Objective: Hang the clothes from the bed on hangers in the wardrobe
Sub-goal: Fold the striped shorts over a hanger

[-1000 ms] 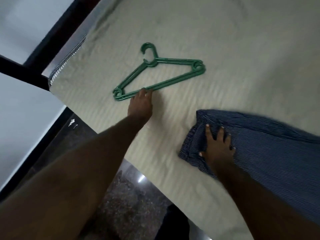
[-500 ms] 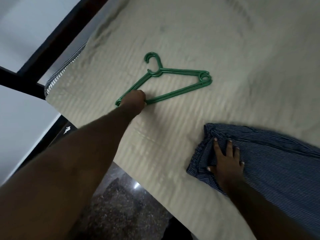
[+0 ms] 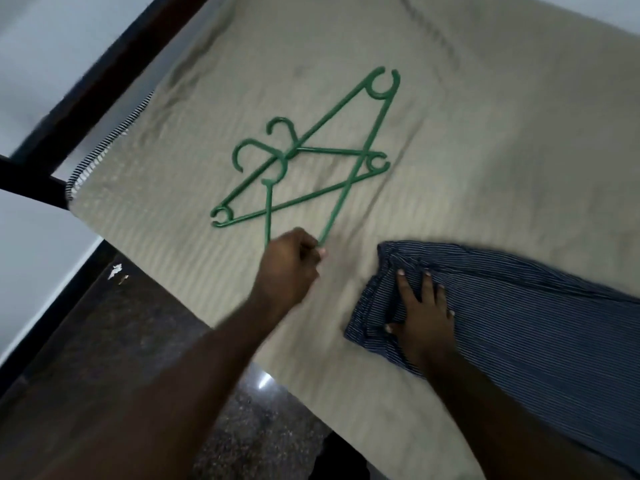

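Nearest, the right hand (image 3: pixel 424 313) lies flat, fingers spread, pressing the bunched end of a dark striped garment (image 3: pixel 519 306) onto the beige bed (image 3: pixel 485 133). Just to its left, the left hand (image 3: pixel 291 268) curls tightly round one corner of a green hanger (image 3: pixel 377 123), whose long side runs away up and to the right. A second green hanger (image 3: pixel 301 198) lies flat beneath it, farther off.

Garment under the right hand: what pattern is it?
The garment is navy with thin white stripes; head view shows it.
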